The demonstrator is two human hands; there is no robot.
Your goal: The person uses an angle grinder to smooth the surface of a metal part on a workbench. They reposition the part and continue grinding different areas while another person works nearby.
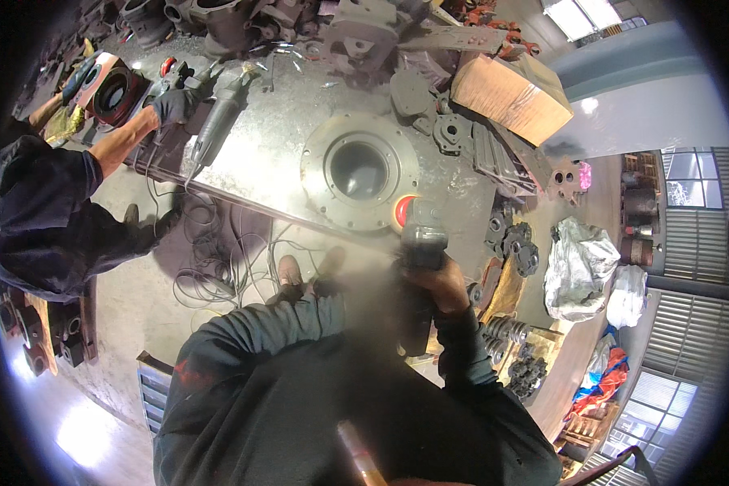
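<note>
My right hand (pixel 445 285) is wrapped round a dark cordless power tool, which looks like an angle grinder (pixel 425 235). Its round red head rests at, or just above, the near right rim of a flat grey metal flange (pixel 319 176). Bolt holes ring this flange, and a large round opening sits in its middle. My left sleeve (pixel 275 328) reaches toward the tool from the left. A hazy blur covers where that hand would be, so its fingers are hidden.
The flange lies on a metal table (pixel 267 146). A cardboard box (pixel 510 97) and castings crowd its far right. On the left, a co-worker's gloved hand (pixel 174 105) is beside a grey power tool (pixel 219 121). Cables (pixel 206 267) coil on the floor.
</note>
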